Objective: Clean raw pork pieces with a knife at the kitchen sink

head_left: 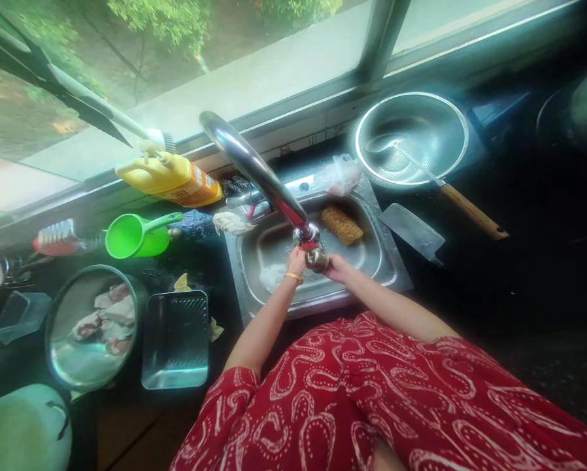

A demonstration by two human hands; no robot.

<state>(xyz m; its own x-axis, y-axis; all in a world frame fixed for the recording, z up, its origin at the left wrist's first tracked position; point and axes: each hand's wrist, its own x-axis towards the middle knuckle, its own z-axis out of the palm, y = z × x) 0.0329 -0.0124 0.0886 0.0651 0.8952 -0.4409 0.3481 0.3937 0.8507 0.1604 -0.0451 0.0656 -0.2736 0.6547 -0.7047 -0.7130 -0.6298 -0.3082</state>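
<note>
Red patterned cloth fills my lower view; beyond it both hands meet under the tap point(274, 180) over the sink point(372, 255) — left hand point(296, 261) and right hand point(336, 267) close together around a small metal object point(317, 259), the grip itself too small to judge. On the dark counter point(519, 275) — a cleaver point(411, 230) lies beside the sink.

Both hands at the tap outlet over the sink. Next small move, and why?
Probably lower both hands just below the faucet spout: the left hand and right hand sit at its outlet over the sink, seemingly around a small metal object; no water visible.
</note>
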